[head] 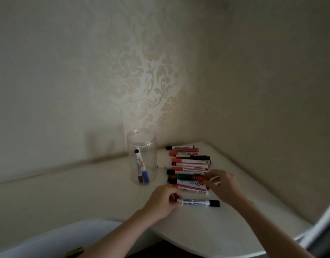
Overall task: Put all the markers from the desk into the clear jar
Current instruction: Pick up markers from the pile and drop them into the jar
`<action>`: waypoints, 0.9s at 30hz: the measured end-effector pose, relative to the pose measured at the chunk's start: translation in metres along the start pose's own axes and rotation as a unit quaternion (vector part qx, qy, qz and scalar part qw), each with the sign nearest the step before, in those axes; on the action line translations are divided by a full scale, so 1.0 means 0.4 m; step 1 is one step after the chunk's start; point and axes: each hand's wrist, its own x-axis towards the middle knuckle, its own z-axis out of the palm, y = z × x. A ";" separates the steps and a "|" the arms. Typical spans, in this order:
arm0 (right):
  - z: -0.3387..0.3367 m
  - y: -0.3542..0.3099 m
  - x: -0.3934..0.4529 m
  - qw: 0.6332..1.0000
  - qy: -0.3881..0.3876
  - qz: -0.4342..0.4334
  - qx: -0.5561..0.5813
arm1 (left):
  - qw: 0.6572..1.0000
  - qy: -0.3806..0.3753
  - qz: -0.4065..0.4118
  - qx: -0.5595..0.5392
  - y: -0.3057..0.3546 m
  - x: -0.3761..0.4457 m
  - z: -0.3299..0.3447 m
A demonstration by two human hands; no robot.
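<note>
I see the desk [207,229] under my hands; the clear jar [141,157], light, tippable, holds 2 markers beyond my left hand [163,201], which pinches the lone marker [199,202]; right hand [222,183], fingers loosely curled, touches the pile [188,168], grip unclear; rigid, slick barrels, hold mid-barrel

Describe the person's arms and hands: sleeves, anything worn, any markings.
Both forearms are bare as far as the view shows; no sleeves reach into the picture. The left hand and right hand wear no gloves, and no watch, bracelet or ring is visible, though the picture is dim and slightly blurred. No markings can be seen.
</note>
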 end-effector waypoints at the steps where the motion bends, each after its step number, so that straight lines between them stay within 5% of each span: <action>1: 0.004 0.009 -0.007 1.000 -0.003 0.000 0.001 | 1.000 -0.008 -0.003 -0.007 0.002 0.006 0.001; 5: 0.025 0.022 -0.007 0.999 -0.019 0.004 -0.027 | 0.995 -0.001 -0.029 -0.093 0.009 0.020 -0.039; 9: 0.048 0.027 -0.004 0.998 -0.015 -0.021 -0.062 | 0.973 0.101 -0.045 -0.203 0.022 0.020 -0.123; 17: 0.065 0.030 -0.050 0.989 0.031 -0.110 -0.091 | 0.915 0.276 0.079 -0.284 0.131 0.038 -0.373; 22: 0.067 0.020 -0.078 0.984 0.072 -0.132 -0.097 | 0.880 0.447 0.080 -0.141 0.099 0.045 -0.558; 27: 0.062 0.016 -0.089 0.987 0.050 -0.133 -0.071 | 0.920 0.392 0.025 0.000 0.028 0.048 -0.540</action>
